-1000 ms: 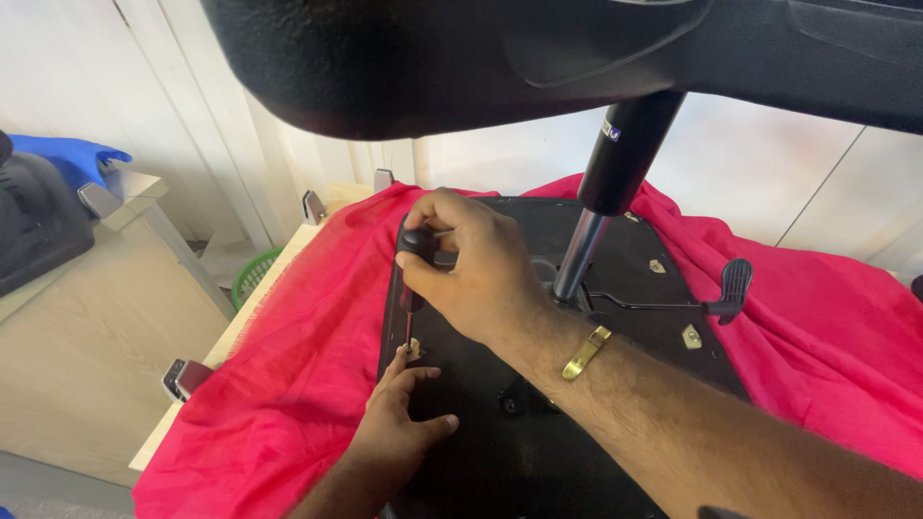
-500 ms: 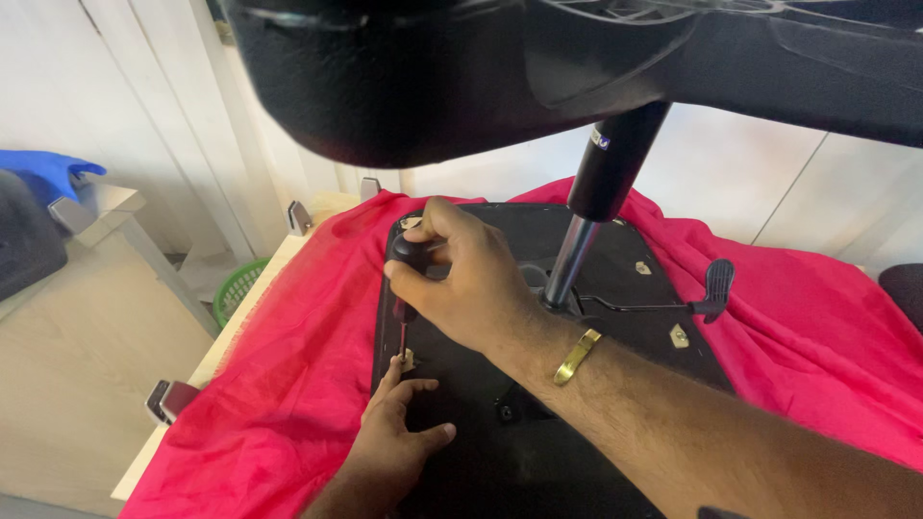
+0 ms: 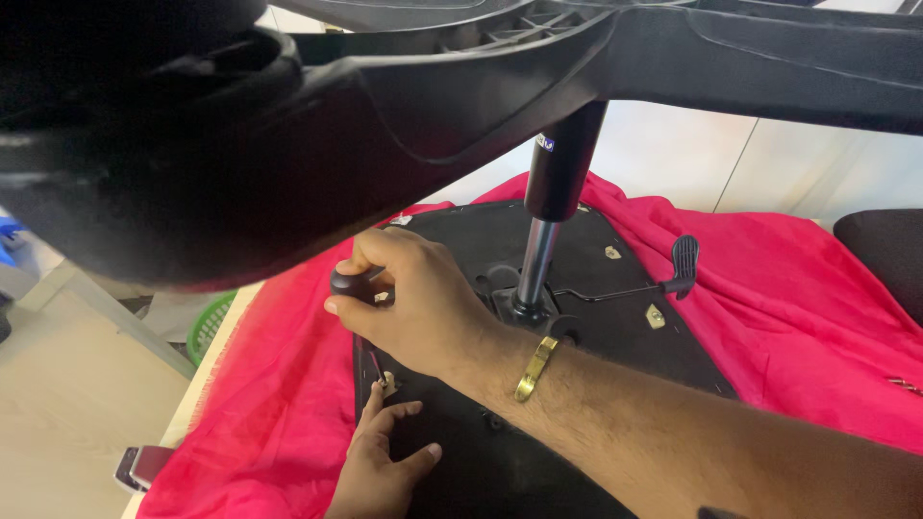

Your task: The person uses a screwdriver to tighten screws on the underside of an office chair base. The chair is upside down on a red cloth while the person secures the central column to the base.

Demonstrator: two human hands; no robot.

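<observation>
Head view | right hand (image 3: 413, 308) fingers closed round black screwdriver handle (image 3: 354, 284), tip down at seat base (image 3: 577, 384) edge | left hand (image 3: 380, 461) fingers spread flat on base | red cloth (image 3: 279, 404) beneath, on worktop (image 3: 67, 404)

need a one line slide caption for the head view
Right hand grips a screwdriver's black handle over the upturned black seat base on a red cloth, left hand steadying its edge.

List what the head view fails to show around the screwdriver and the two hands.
- Screwdriver shaft and tip: covered by the right hand.
- Fastener under the left hand: too small, shadowed.
- Left wrist: cut off by the bottom edge.
- Chair base legs: cropped by the top edge.
</observation>
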